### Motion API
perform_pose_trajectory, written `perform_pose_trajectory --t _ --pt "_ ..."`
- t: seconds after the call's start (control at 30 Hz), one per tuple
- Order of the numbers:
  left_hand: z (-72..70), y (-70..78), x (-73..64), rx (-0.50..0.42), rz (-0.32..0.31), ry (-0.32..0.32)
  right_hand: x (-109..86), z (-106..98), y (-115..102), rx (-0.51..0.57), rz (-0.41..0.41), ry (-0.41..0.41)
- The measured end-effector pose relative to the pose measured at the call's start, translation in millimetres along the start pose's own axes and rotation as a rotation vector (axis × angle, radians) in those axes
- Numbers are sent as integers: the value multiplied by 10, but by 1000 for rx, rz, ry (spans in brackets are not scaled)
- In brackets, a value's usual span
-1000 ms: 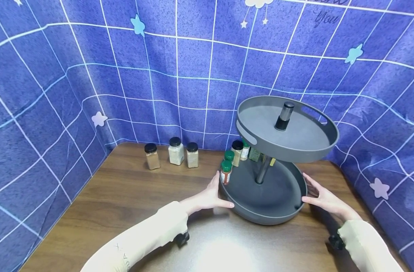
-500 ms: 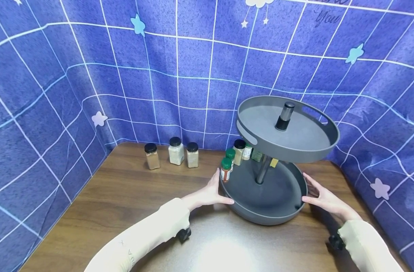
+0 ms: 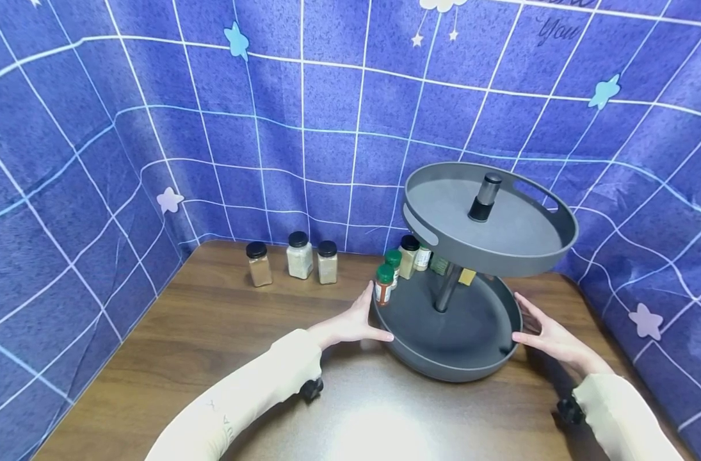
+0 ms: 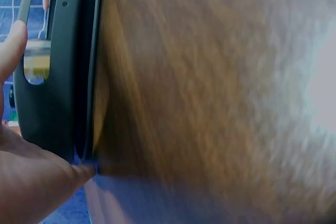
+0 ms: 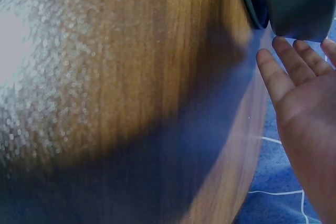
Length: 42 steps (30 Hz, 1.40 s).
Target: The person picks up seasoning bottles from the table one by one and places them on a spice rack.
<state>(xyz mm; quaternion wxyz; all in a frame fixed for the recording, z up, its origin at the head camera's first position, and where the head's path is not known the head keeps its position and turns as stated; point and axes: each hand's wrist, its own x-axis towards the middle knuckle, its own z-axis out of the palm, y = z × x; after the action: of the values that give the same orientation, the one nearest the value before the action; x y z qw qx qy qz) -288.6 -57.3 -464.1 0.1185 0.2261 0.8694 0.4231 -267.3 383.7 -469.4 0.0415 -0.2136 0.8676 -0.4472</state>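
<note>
A dark grey two-tier turntable [image 3: 451, 369] stands at the right of the table, its upper tray [image 3: 517, 224] bare. My left hand [image 3: 354, 322] touches the lower tray's left side, with fingers spread and thumb toward the front. At the right side my right hand [image 3: 553, 335] lays straight, parted fingertips against the rim. Along the lower tray's left and back stand a green-capped jar of red spice [image 3: 383, 291], another green-capped jar [image 3: 393, 261], a black-capped jar [image 3: 407, 259] and several more, partly hidden by the upper tray. In the left wrist view, the turntable wall [image 4: 58, 114] lies beside my hand.
Three black-capped spice jars, a brown one [image 3: 260, 269], a white one [image 3: 299, 259] and a beige one [image 3: 328, 266], stand at the back left of the wooden table [image 3: 241, 333]. A blue gridded cloth [image 3: 269, 141] hangs behind and along both sides.
The lower tray has turned slightly clockwise as seen from above: the jars at its left moved back, and those behind moved right. My left hand shifted slightly back; the right hand stayed nearly still.
</note>
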Motion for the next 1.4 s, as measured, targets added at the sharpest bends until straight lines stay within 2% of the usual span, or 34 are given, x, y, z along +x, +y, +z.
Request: perform_pose_trajectory --t 0.17,0.43,0.77,1.03,1.13,1.27,1.4 --pt "-53 -37 38 -7 29 -28 -17 1 -26 -25 30 0" --pt "-120 -101 96 -52 12 -92 -23 17 -10 -47 34 1" --pt "-116 -131 89 -83 13 -87 -28 11 -29 -72 20 7" --pt "-102 -80 25 -104 18 -55 -28 17 -32 -60 27 10" --pt "-79 -44 -24 -77 15 -32 -23 16 -47 -69 36 8" --pt "-39 1 -90 11 20 -6 -8 12 -74 -73 38 4" --pt "1 53 -158 46 11 -14 4 7 -87 -68 35 -2"
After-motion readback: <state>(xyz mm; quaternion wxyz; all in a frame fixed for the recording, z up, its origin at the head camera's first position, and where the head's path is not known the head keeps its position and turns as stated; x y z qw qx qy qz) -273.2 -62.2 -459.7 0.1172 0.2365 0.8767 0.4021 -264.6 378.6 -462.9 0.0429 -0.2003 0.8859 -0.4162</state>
